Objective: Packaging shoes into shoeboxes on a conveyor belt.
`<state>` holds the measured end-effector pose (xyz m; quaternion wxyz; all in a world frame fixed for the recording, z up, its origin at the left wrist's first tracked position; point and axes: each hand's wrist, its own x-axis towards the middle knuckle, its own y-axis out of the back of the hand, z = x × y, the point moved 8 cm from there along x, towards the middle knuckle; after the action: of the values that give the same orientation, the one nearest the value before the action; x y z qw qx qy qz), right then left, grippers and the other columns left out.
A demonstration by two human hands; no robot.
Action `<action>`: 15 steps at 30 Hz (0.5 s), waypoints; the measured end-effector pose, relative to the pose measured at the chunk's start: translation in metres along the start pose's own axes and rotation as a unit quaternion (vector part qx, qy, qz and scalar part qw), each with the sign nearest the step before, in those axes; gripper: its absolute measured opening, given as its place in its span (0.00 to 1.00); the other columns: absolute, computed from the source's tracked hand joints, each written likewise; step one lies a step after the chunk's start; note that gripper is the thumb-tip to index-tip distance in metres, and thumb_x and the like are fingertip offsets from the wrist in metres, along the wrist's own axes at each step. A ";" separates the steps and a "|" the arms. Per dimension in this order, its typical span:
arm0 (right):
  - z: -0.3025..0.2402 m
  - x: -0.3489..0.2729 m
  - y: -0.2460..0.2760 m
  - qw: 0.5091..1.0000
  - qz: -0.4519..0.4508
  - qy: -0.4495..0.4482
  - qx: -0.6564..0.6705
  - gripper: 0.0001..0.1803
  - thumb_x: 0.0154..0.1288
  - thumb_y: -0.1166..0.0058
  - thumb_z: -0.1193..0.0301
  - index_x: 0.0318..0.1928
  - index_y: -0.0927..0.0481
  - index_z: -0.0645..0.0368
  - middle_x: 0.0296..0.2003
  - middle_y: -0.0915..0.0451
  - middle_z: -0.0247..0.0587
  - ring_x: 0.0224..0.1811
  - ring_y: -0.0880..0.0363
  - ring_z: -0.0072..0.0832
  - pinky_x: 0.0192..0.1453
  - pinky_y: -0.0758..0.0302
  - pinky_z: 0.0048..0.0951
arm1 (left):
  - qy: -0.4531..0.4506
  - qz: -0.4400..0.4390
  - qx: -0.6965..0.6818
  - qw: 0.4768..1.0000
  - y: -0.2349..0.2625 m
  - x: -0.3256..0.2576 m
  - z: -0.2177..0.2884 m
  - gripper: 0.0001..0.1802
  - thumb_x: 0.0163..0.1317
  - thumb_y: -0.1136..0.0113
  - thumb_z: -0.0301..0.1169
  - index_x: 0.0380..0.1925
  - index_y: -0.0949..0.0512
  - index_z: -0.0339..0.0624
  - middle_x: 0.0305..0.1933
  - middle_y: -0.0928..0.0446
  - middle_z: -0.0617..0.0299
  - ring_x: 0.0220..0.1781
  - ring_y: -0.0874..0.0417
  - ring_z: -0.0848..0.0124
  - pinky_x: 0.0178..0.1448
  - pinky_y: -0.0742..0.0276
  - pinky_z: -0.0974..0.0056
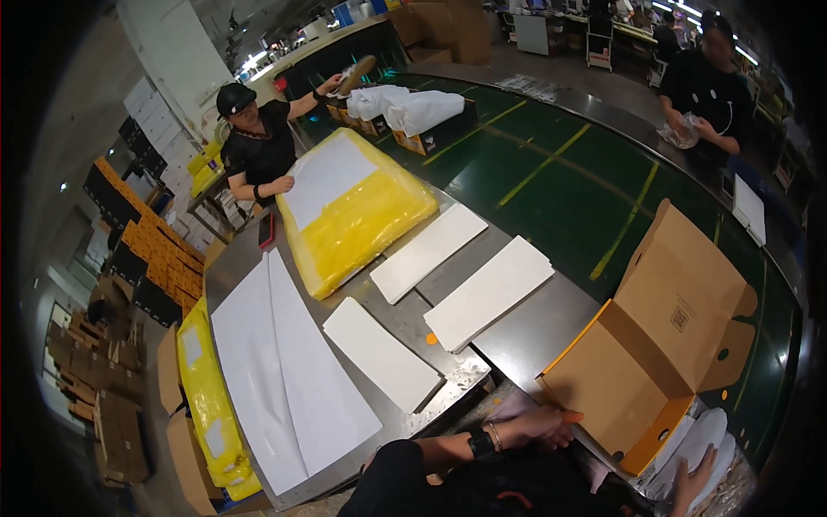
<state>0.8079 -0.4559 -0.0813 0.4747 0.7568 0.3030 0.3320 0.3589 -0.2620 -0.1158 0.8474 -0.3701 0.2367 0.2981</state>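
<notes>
An open cardboard box (607, 392), brown inside with orange edges, lies at the lower right with its lid (685, 302) folded back. My left hand (550, 426) is beside the box's near left corner, fingers stretched out and apart, with nothing visible in it. Past the box's near right side lie rounded white things (702, 444), whose kind I cannot make out, with crinkled clear plastic beside them. My right hand (693, 481) rests against these white things, its fingers spread; the palm side is hidden.
Stacks of white paper (489, 293) and large white sheets (280, 370) cover the metal table. Beyond lies a yellow plastic-wrapped pack (366, 233). Across the green conveyor (551, 189), one person holds a brown shoe-like thing (357, 73); another handles clear plastic (679, 131).
</notes>
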 end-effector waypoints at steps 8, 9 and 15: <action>0.019 0.022 -0.003 0.969 -0.059 -0.146 0.191 0.54 0.47 0.33 0.75 0.74 0.48 0.65 0.67 0.35 0.61 0.69 0.35 0.48 0.72 0.39 0.36 | -0.038 0.029 -0.040 0.998 -0.006 -0.012 0.009 0.36 0.66 0.43 0.57 0.61 0.33 0.38 0.44 0.18 0.48 0.38 0.14 0.65 0.39 0.17 0.66; 0.025 0.021 -0.004 0.957 -0.077 -0.175 0.219 0.56 0.45 0.31 0.74 0.74 0.49 0.67 0.66 0.33 0.60 0.67 0.33 0.46 0.70 0.37 0.34 | -0.023 0.046 -0.004 0.999 0.003 -0.008 0.004 0.36 0.66 0.43 0.57 0.60 0.32 0.38 0.42 0.17 0.48 0.36 0.14 0.66 0.36 0.18 0.66; -0.030 0.014 0.035 0.915 -0.086 -0.254 0.301 0.51 0.50 0.37 0.73 0.75 0.47 0.64 0.69 0.37 0.50 0.67 0.35 0.39 0.68 0.35 0.33 | -0.050 0.079 0.033 0.995 0.024 -0.008 -0.003 0.28 0.69 0.45 0.53 0.40 0.21 0.35 0.36 0.16 0.53 0.34 0.14 0.68 0.36 0.20 0.68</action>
<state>0.7976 -0.4419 -0.0360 0.3121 0.8936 0.3219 -0.0202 0.3365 -0.2538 -0.1238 0.8438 -0.3066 0.2327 0.3740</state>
